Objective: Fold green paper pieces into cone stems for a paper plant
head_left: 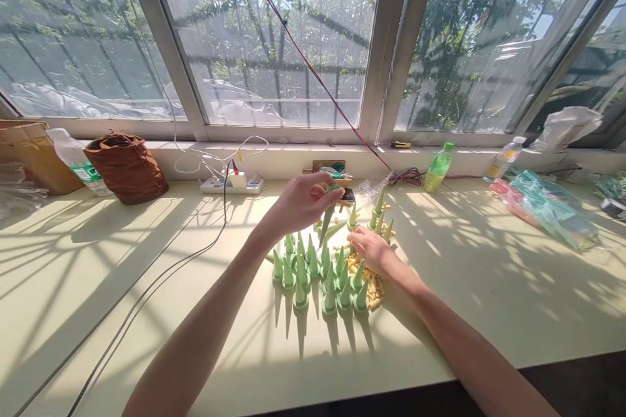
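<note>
My left hand point(308, 201) is raised over the table, its thumb and fingers closed on the wide end of a green cone point(327, 221) whose tip points down. To the right and a little lower, my right hand point(370, 250) bends its fingers together above a pile of small yellow pieces point(374, 288); what lies in its fingertips is hidden. Several green cones point(329, 293) stand upright, tips up, in a cluster in front of both hands. Behind the right hand more green cones point(379, 203) stand among the yellow pieces.
A power strip point(232, 186) with cables lies by the window wall, beside a brown bag point(126, 166). A small box point(328, 167) sits behind my left hand. Farther right are a green bottle point(439, 168), another bottle point(505, 159) and plastic bags point(548, 208). A black cable point(171, 264) crosses the left side.
</note>
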`<state>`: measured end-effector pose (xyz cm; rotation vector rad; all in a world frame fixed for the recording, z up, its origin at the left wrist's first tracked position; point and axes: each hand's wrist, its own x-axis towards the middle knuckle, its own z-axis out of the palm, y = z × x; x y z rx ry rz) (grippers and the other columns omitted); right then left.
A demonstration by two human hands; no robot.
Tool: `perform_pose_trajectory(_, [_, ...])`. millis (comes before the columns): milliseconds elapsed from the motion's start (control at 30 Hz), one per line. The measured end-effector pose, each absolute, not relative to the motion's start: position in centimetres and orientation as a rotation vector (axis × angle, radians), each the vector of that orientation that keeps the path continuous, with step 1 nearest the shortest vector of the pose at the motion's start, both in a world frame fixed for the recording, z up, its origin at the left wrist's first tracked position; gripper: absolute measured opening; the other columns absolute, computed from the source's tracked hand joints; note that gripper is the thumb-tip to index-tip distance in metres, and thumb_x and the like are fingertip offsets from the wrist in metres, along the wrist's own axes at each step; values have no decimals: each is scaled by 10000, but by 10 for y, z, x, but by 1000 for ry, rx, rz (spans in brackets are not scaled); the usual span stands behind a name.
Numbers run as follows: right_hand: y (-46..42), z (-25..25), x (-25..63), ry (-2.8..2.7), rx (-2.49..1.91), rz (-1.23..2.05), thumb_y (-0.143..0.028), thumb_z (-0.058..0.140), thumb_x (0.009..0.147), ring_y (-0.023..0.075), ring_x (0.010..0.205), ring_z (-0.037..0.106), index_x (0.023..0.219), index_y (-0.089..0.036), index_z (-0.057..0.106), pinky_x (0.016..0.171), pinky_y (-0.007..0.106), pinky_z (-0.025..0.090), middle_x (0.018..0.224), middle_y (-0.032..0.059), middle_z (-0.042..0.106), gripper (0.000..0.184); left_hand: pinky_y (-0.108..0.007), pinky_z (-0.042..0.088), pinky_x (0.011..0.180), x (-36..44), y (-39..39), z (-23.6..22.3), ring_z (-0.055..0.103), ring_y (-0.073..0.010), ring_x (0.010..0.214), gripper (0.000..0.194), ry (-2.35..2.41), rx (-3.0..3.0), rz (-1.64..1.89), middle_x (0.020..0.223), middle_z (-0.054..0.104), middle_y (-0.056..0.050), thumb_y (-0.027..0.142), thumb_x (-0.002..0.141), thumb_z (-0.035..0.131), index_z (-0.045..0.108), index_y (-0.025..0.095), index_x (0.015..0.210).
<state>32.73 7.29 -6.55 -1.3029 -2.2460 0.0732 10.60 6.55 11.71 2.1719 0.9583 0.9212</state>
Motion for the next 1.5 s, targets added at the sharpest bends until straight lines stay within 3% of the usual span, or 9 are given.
perform_pose_trajectory(500, [79, -78, 330, -2149, -1354, 72, -141, 444, 897, 121, 646, 494, 963, -212, 646, 596, 230, 389, 839, 19, 552, 224, -191, 380, 409, 105, 61, 121, 527, -100, 442, 284, 949, 2199, 948, 558, 587, 24, 441, 886, 619, 639, 171, 969])
perform_pose_trajectory(800, [70, -67, 325, -2097, -1341, 84, -168, 440, 891, 119, 571, 466, 758, -196, 608, 554, 250, 382, 788, 22, 529, 216, -199, 378, 401, 105, 63, 122, 521, -101, 435, 276, 938, 2200, 947, 558, 588, 20, 434, 884, 621, 641, 174, 974])
perform_pose_trajectory(1000, [65, -46, 322, -2017, -1226, 85, -248, 418, 981, 148, 716, 578, 906, -199, 603, 663, 268, 472, 945, 58, 604, 206, -187, 376, 394, 105, 62, 121, 511, -92, 441, 264, 933, 2136, 942, 552, 569, 28, 427, 880, 630, 636, 174, 955])
perform_pose_trajectory(1100, [56, -32, 320, -1947, -1158, 64, -270, 390, 1015, 158, 776, 604, 997, -192, 579, 725, 288, 492, 916, 53, 634, 206, -181, 371, 392, 106, 64, 119, 522, -96, 447, 265, 940, 2098, 878, 534, 552, 33, 430, 890, 616, 629, 175, 962])
perform_pose_trajectory(1333, [30, -10, 313, -1636, -926, -83, -152, 516, 957, 158, 818, 629, 1038, -213, 600, 661, 275, 532, 927, 47, 654, 132, -177, 367, 397, 109, 64, 115, 541, -100, 452, 304, 946, 2133, 769, 547, 578, 26, 489, 896, 593, 602, 185, 900])
perform_pose_trajectory(1500, [20, -3, 310, -1545, -823, -112, -99, 577, 907, 121, 685, 601, 1074, -232, 596, 598, 264, 544, 930, 34, 642, 214, -181, 355, 407, 114, 63, 111, 523, -92, 457, 307, 943, 2200, 776, 563, 569, 26, 486, 903, 584, 615, 181, 888])
